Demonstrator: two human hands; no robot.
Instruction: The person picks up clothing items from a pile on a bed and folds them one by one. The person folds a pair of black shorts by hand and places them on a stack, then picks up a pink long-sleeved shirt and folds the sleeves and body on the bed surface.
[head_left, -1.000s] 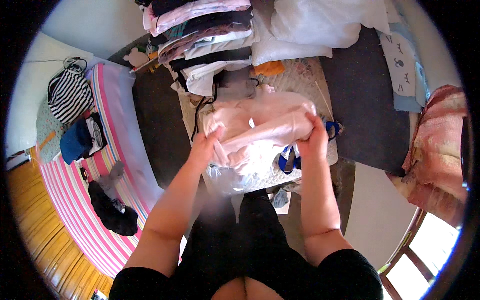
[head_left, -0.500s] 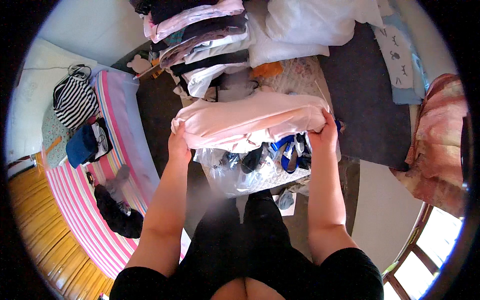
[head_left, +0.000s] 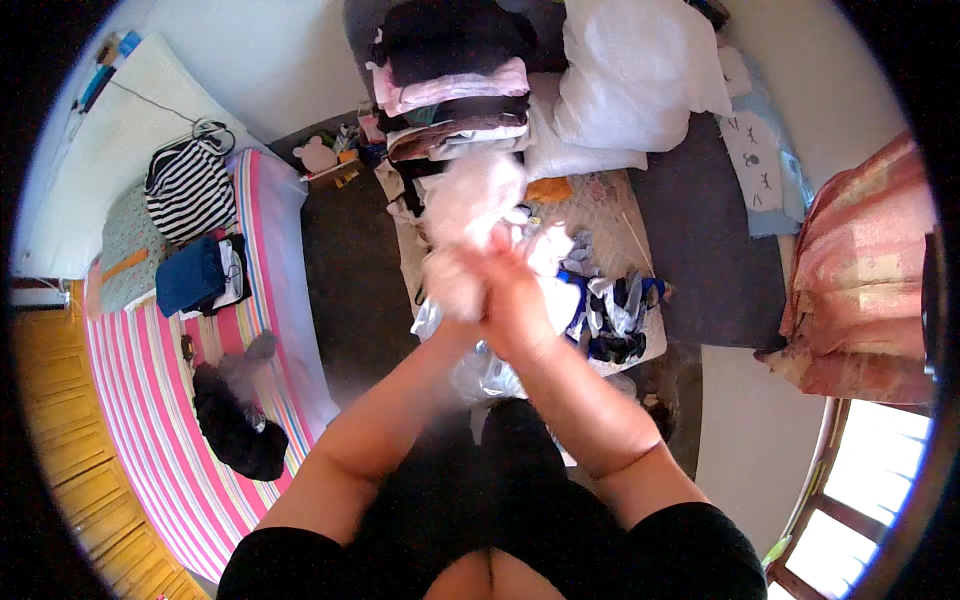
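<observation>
A pale pink garment (head_left: 475,195) is bunched up in front of me, blurred by motion, above the bedding. My right hand (head_left: 515,300) has come across to the middle and grips it. Close against that hand is my left hand (head_left: 465,305), partly covered by the cloth, with its fingers smeared; it holds the garment too. Just beyond the cloth rises a tall stack of folded clothes (head_left: 455,90). Below and to the right of my hands lie clear plastic bags (head_left: 485,375) and a heap of blue, black and white items (head_left: 615,315).
White pillows or bedding (head_left: 640,80) sit at the back beside a dark grey mattress (head_left: 690,230). On the left, a pink striped bed (head_left: 150,390) carries a striped bag (head_left: 190,190), folded jeans (head_left: 190,278) and a black garment (head_left: 235,425). A patterned curtain (head_left: 850,290) hangs at the right.
The pink garment was stretched wide between my spread hands. Now my hands have met in the middle, and the cloth is gathered into a bunch. The view has shifted slightly.
</observation>
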